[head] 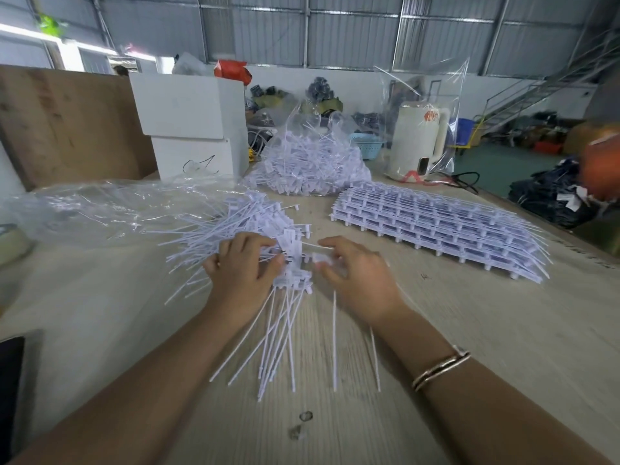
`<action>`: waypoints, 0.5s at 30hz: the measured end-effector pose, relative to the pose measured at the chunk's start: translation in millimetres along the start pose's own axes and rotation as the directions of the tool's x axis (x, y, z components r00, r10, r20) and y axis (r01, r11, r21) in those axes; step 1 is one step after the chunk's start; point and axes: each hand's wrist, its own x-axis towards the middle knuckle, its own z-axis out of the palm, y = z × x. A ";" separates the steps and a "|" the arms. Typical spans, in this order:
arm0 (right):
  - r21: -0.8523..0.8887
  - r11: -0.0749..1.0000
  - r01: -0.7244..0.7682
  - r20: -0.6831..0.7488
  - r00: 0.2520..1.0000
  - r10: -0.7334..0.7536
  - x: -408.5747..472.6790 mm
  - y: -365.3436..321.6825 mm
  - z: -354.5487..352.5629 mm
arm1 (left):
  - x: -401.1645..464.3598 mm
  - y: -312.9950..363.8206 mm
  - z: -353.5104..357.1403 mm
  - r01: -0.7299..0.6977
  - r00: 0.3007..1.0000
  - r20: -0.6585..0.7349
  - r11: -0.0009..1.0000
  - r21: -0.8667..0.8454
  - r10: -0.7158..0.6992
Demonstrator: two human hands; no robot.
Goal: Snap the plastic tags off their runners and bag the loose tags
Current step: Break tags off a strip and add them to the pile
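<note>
Both hands busy: left hand grips the tags, right hand pinches one tag head. Probably best twisting close to the joint so it snaps clean.

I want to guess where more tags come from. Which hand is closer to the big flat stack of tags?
Right. The right hand is beside the stack, just to its left. The left hand is farther over, gripping a bundle of tags.
</note>
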 end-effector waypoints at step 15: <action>-0.190 0.976 0.109 0.133 0.987 -0.085 -1.4 -4.4 5.3 | 0.7 3.7 2.6 0.011 0.995 0.096 0.996 -0.089 -0.002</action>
